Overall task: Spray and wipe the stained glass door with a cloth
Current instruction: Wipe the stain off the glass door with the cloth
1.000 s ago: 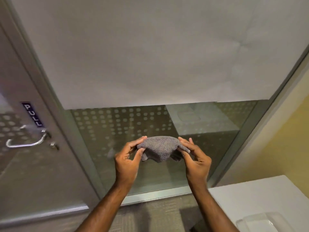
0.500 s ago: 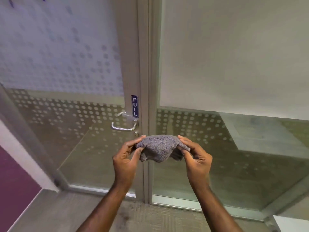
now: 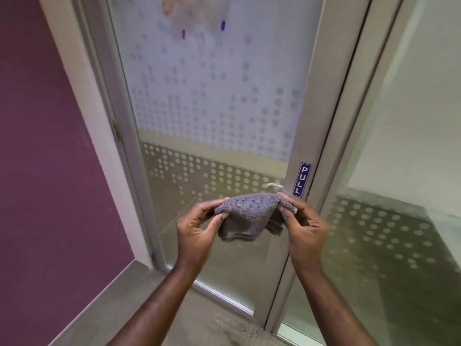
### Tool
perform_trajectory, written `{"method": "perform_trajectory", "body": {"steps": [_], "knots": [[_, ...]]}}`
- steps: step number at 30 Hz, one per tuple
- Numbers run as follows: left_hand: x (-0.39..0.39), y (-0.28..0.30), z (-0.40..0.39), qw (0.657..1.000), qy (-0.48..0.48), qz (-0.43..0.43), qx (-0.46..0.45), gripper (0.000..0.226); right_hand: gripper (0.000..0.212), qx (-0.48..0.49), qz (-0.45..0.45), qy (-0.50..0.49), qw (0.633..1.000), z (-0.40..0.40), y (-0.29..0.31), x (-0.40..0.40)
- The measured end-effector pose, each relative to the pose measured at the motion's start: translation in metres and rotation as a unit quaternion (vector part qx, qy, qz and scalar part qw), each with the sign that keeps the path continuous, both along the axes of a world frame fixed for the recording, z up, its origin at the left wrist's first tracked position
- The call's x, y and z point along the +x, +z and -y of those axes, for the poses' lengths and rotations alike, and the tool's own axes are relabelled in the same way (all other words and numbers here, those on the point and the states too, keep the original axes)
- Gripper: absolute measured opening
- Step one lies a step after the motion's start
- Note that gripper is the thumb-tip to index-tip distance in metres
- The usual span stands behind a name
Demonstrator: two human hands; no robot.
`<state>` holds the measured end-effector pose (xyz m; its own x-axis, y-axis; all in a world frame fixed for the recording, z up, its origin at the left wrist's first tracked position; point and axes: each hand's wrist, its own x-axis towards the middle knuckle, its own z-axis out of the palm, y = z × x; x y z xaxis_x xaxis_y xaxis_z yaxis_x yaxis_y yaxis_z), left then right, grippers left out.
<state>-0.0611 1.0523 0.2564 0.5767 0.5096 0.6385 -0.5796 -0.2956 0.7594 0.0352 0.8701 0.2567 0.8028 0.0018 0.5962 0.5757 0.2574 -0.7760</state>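
Hands, left (image 3: pixel 197 233) and right (image 3: pixel 305 229), are gripping the cloth (image 3: pixel 245 213); view is swinging onto the door (image 3: pixel 212 108), stains (image 3: pixel 179 11) at 12 o'clock, wiping unstarted.

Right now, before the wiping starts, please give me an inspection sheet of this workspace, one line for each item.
Surface: glass door shut, frosted with dot pattern; smudge and two purple marks near its top.
Job's things: grey cloth folded, held in front of the door, not touching it; spray bottle: nothing seen.
Clutter: nothing seen.
Grippers: left hand and right hand each pinch one end of the cloth with their fingers.
Cables: nothing seen.
Surroundings: PULL sign on the frame, door handle beside it, purple wall at left, glass panel at right.
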Motion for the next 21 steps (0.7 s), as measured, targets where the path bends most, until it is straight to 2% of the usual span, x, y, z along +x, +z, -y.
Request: {"method": "perform_trajectory", "body": {"steps": [6, 10, 14, 17, 19, 21], "knots": [[0.014, 0.015, -0.069, 0.998, 0.063, 0.003, 0.027, 0.028, 0.038, 0.031, 0.002, 0.049, 0.998, -0.088, 0.024, 0.039], [0.031, 0.026, -0.128, 0.995, 0.088, -0.006, 0.036, 0.028, 0.041, 0.028, 0.035, 0.078, 0.996, -0.147, 0.040, 0.070], [0.051, 0.036, -0.185, 0.997, 0.074, -0.008, 0.038, 0.019, 0.038, 0.029, 0.043, 0.107, 0.993, -0.205, 0.052, 0.100], [0.074, 0.047, -0.224, 0.999, 0.037, -0.012, 0.028, 0.025, 0.037, 0.005, 0.048, 0.143, 0.989, -0.244, 0.062, 0.122], [0.094, 0.055, -0.248, 0.999, 0.026, -0.018, 0.011, 0.025, 0.047, -0.024, 0.060, 0.164, 0.984, -0.266, 0.069, 0.137], [0.117, 0.067, -0.271, 0.998, 0.015, -0.057, -0.014, 0.017, 0.054, -0.046, 0.081, 0.179, 0.980, -0.287, 0.076, 0.152]]}}
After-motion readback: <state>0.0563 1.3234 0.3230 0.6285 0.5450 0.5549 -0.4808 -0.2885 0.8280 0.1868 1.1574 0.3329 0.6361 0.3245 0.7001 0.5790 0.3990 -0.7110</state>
